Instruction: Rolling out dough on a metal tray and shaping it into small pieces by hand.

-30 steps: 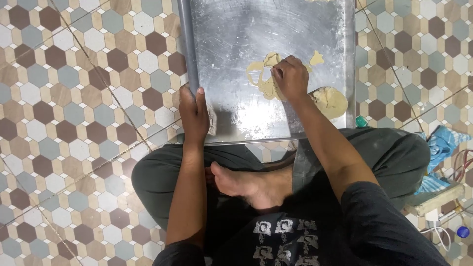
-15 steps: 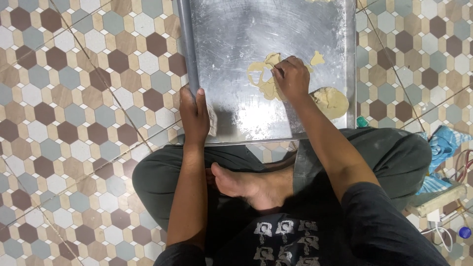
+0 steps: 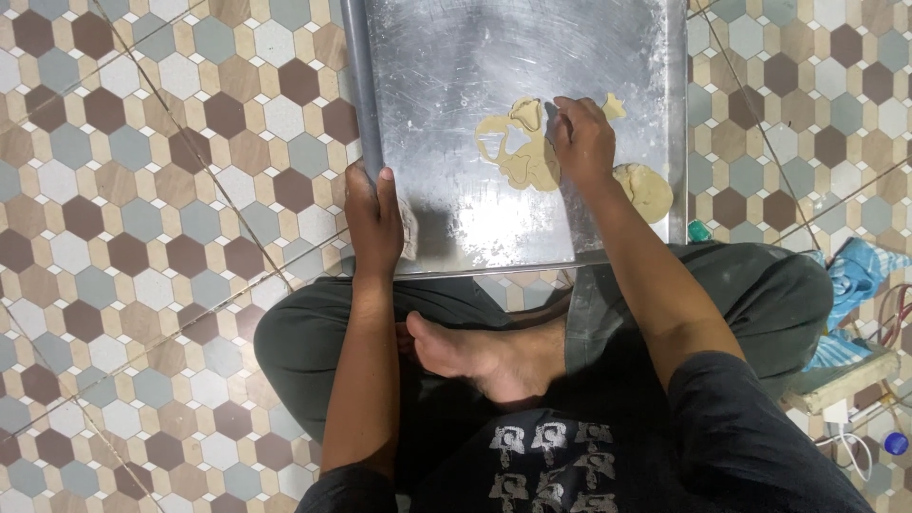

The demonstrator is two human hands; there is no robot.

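Hexagon-patterned floor tiles (image 3: pixel 142 218) in brown, grey and cream are filling the view. Nearest the camera, a person is sitting cross-legged in dark trousers, one bare foot (image 3: pixel 484 356) lying across the lap. Just beyond the knees, a metal tray (image 3: pixel 456 218) is resting on the floor. Left hand (image 3: pixel 373 220) is gripping the tray's left rim, fingers wrapped over the edge. Right hand (image 3: pixel 581 142) is pressing down on a thin sheet of dough (image 3: pixel 518 152) with cut-out gaps, fingers bent; whether it is pinching anything, cannot tell. Dough lump (image 3: pixel 648 190) is lying just beside the right wrist. Blue cloth (image 3: pixel 855 275) is lying at far right.
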